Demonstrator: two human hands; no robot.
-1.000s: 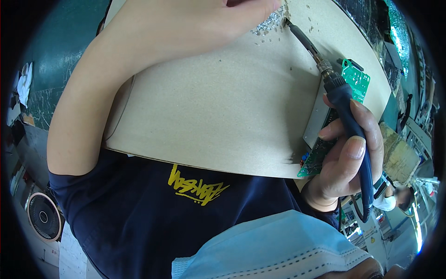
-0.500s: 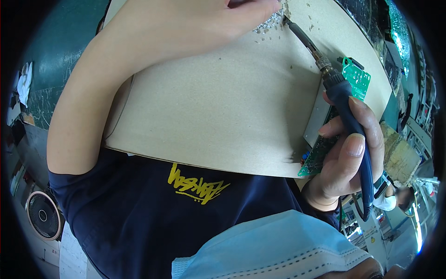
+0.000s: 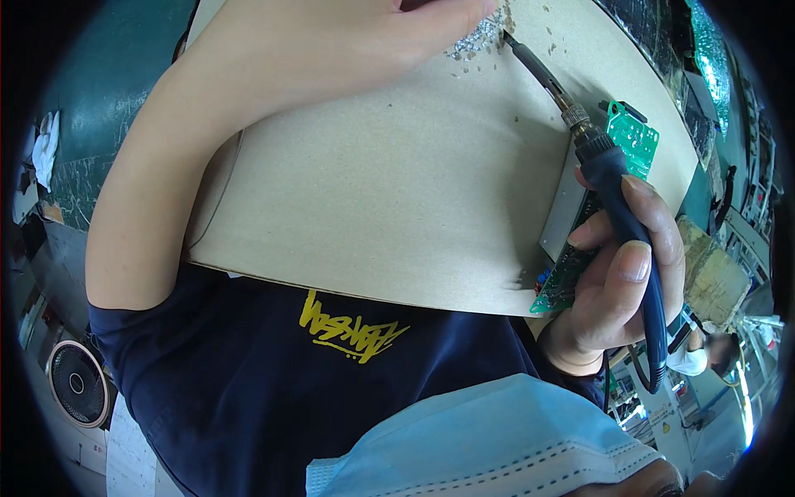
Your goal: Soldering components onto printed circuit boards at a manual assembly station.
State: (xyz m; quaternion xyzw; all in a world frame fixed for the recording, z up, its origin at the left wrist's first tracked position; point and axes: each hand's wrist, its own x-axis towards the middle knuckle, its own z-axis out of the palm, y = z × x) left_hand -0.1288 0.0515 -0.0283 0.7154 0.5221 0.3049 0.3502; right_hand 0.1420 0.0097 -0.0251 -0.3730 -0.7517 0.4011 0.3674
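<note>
My right hand [image 3: 617,290] is closed round the dark blue handle of a soldering iron [image 3: 609,170]. The iron slants away to the upper left. Its dark tip ends beside a patch of silvery solder bits [image 3: 475,41] on the tan board [image 3: 373,190]. Under and beside the right hand lies a green circuit board [image 3: 634,139] with a grey metal plate [image 3: 559,217] along it, partly hidden by fingers and iron. My left hand [image 3: 373,29] reaches across the far side, its thumb over the silvery bits. The upper picture edge cuts off its other fingers and anything in them.
Brown specks dot the board round the iron's tip. A dark cable [image 3: 646,383] leaves the handle's lower end. Beyond the board's left edge is a dark green surface [image 3: 116,91]. A round fan [image 3: 77,383] stands at lower left, and another person [image 3: 700,354] shows at far right.
</note>
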